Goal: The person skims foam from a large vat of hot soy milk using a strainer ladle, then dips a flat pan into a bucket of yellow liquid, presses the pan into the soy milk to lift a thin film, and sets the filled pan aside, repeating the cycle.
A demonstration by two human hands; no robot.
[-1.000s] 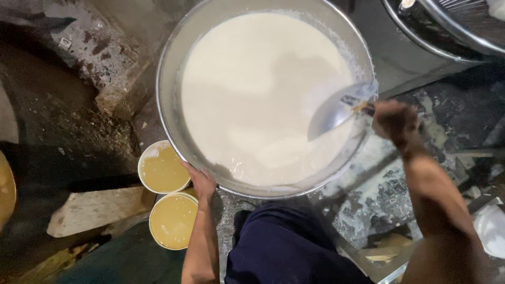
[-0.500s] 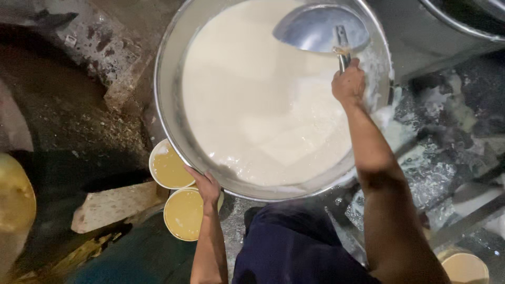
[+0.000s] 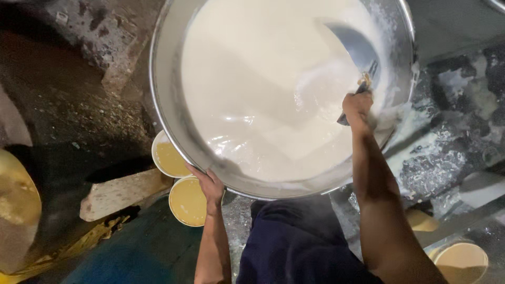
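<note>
The right hand [image 3: 356,105] closes its grip around the handle of a metal ladle [image 3: 353,50], whose bowl sits tipped in the white liquid at the far right side of a large steel basin [image 3: 163,113]. The left hand [image 3: 209,185] rests with fingers curled under and against the basin's near rim, lower left; whether it grips firmly or only steadies the rim cannot be told.

The basin, nearly filled with smooth white liquid, takes up most of the view and stands over a dark, stained surface. To the right that surface is splashed with white residue [image 3: 436,152]. To the left the floor [image 3: 63,105] is rough and dim, with a pale block [image 3: 123,193] lying on it and a yellowish round object [image 3: 18,210] at the edge. The person's dark blue clothing [image 3: 294,247] fills the bottom centre.

Counted: one basin, one ladle, two small round cups of yellow liquid [image 3: 188,201] touching each other just beside the left hand, and one more tan cup [image 3: 463,261] at the lower right corner.

Half a second earlier the ladle was lifted above the liquid near the far rim; now it has come down into the liquid. The left hand stays at the same place on the rim.
</note>
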